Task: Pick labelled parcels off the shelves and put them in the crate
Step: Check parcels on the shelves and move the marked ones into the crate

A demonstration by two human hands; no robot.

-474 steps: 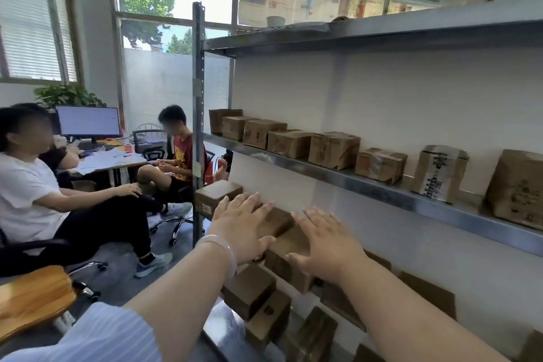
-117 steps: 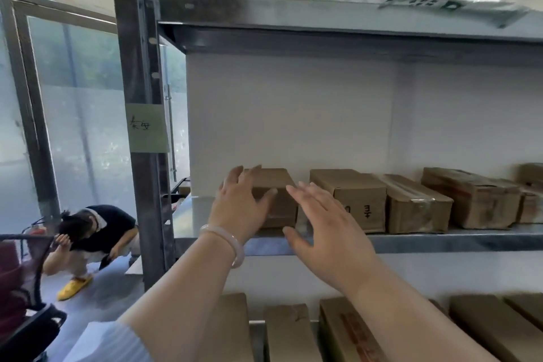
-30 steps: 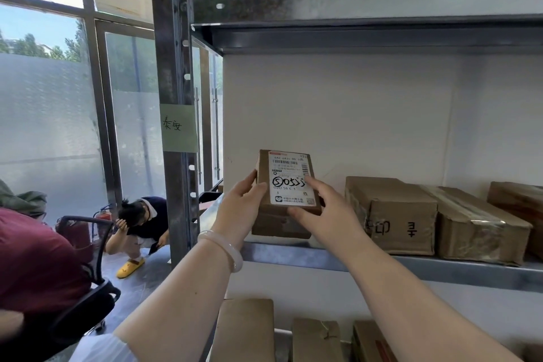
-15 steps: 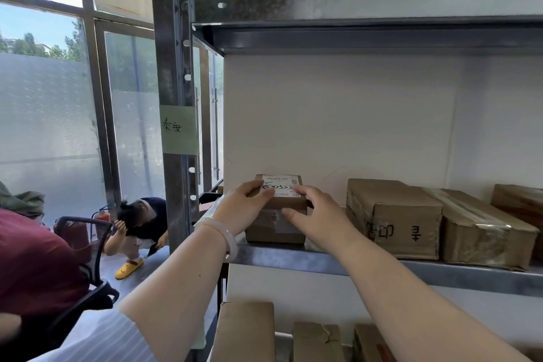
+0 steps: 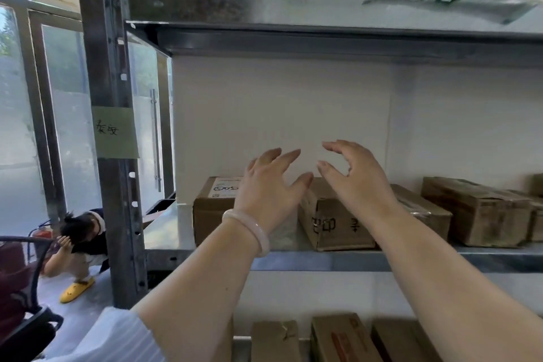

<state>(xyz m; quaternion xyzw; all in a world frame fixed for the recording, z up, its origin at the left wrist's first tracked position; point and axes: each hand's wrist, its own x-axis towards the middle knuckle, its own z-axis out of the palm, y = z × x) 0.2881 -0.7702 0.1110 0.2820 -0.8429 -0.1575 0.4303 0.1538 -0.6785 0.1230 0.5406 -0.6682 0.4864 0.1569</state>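
Steel shelf (image 5: 323,261) holds the labelled parcel (image 5: 214,209) again at its left end, released by left hand (image 5: 270,188) and right hand (image 5: 355,182), which hover empty, fingers spread, near the next box (image 5: 332,220), so nothing heads for the crate yet.

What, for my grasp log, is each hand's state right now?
Left hand: open, holding nothing, in front of the labelled parcel.
Right hand: open, holding nothing.

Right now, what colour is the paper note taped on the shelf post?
The paper note is pale green with dark handwriting; head view.
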